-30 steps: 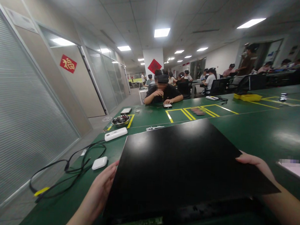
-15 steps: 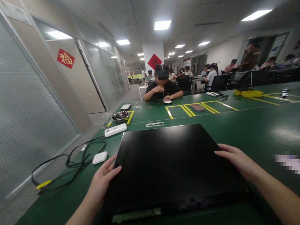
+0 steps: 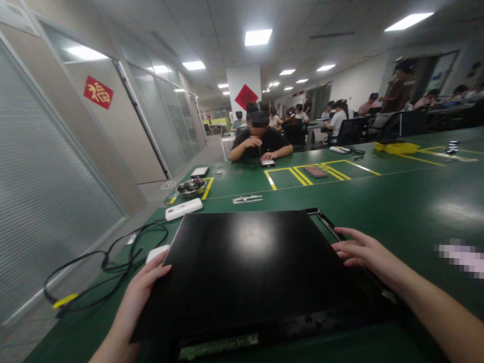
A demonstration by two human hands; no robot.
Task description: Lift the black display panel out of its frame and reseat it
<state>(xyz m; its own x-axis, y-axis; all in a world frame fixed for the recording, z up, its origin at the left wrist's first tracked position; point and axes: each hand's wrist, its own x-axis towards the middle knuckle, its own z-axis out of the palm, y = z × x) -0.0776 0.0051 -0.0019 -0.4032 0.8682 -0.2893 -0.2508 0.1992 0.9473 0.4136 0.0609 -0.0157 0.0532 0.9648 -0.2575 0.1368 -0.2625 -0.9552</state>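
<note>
A flat, glossy black panel that looks like a display screen lies in front of me, shifted left over a thin black frame. The frame's right side and far corner show beyond the panel. My left hand grips the panel's left edge, thumb on top and fingers hidden below. By the right edge is my right hand, its fingers spread and their tips close to the panel and frame; whether they press on either I cannot tell. Along the near side runs a green circuit board strip.
On the green table, a white power bank, a white case and black cables lie left. Farther off are a metal bowl, small white pieces and a yellow tray. A person sits opposite.
The panel has slid left and its left side has come up, uncovering the frame's right side. My left hand has moved left with it. My right hand's fingers have spread more.
</note>
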